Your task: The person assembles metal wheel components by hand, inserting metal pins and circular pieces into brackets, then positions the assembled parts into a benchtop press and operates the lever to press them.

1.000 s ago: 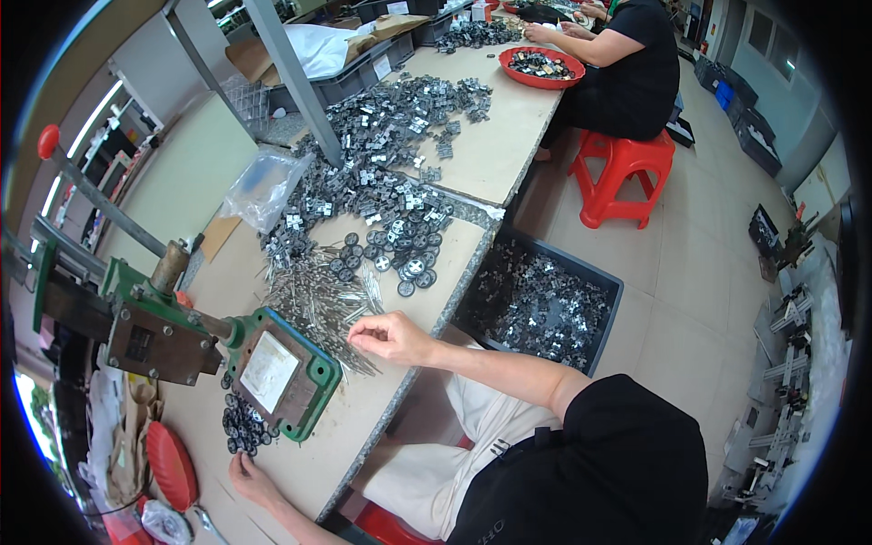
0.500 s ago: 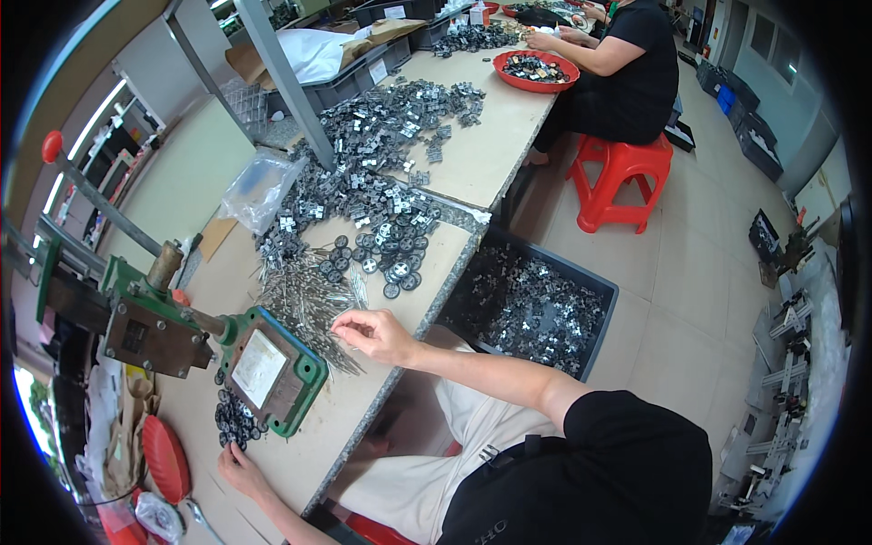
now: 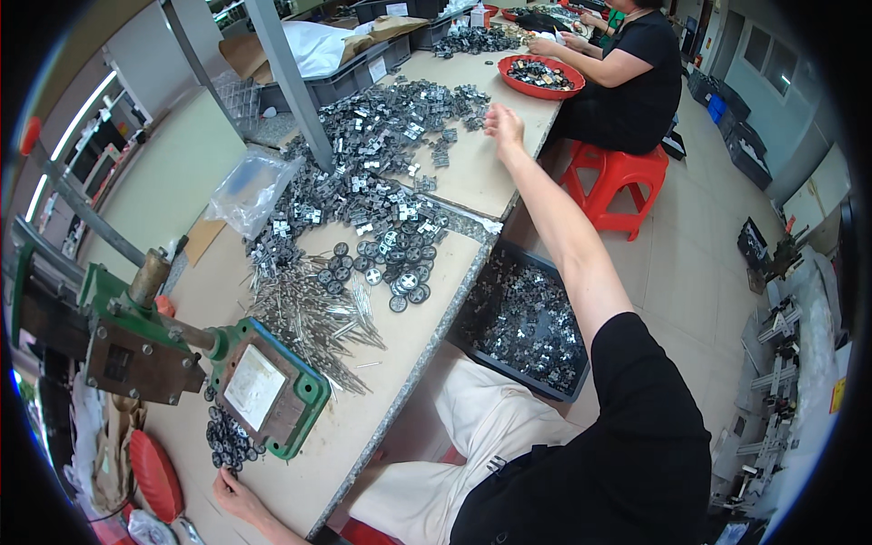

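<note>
My right hand (image 3: 505,129) is raised over the far part of the table, its fingers curled in, just short of the red basin (image 3: 556,92) of small parts. Whatever it may hold is hidden. To its left lies a broad heap of grey metal clips (image 3: 372,136). At the lower left, my left hand (image 3: 238,500) rests by a small pile of black wheels (image 3: 227,438), fingertips together at the pile's edge. What they hold, if anything, is too small to make out. Loose metal pins (image 3: 313,313) and more black wheels (image 3: 409,263) lie mid-table.
A green hand press (image 3: 304,400) with a lever stands on the table's left side. A grey post (image 3: 289,82) rises behind the clips. A dark bin of parts (image 3: 518,318) sits below the table edge. Another person (image 3: 636,82) sits on a red stool (image 3: 627,173) at the far right.
My right hand has swung from beside the pins far forward and right, arm now stretched out. My left hand stays by the small wheel pile. The view has shifted slightly.
</note>
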The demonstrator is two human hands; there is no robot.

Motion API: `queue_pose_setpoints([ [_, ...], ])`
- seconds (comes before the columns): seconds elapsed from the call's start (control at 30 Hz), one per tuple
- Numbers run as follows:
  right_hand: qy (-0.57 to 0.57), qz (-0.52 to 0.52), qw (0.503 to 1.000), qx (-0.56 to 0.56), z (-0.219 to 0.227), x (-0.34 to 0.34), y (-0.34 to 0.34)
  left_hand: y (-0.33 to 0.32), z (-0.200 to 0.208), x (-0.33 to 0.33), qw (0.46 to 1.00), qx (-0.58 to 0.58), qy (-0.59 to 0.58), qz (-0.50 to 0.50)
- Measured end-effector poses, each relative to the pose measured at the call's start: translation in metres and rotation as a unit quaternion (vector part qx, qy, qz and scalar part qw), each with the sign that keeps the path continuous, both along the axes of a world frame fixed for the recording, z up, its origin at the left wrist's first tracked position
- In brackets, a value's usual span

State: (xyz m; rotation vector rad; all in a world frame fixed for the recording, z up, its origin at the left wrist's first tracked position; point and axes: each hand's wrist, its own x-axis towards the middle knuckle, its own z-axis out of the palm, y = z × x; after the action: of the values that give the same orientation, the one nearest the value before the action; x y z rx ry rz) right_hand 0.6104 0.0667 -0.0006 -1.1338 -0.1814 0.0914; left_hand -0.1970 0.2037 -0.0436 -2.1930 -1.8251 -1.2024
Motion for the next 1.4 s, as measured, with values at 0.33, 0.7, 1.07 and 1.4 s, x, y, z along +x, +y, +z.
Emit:
queue_pose_setpoints([
  [0.33, -0.011, 0.042, 0.995, 0.088, -0.016, 0.023, -0.012, 0.017, -0.009, -0.023, 0.985, 0.114, 0.131, -0.018],
  [0.7, -0.008, 0.065, 0.991, 0.116, -0.018, 0.029, -0.018, 0.023, -0.015, -0.032, 0.994, 0.059, 0.094, -0.023],
  [1.07, 0.042, 0.034, 0.982, 0.183, -0.017, 0.024, -0.014, 0.024, -0.013, -0.036, 0.997, 0.012, 0.074, 0.008],
  [1.4, 0.139, 0.043, 0.930, 0.339, -0.020, -0.004, -0.015, 0.021, -0.012, -0.030, 1.000, -0.001, 0.026, 0.004],
])
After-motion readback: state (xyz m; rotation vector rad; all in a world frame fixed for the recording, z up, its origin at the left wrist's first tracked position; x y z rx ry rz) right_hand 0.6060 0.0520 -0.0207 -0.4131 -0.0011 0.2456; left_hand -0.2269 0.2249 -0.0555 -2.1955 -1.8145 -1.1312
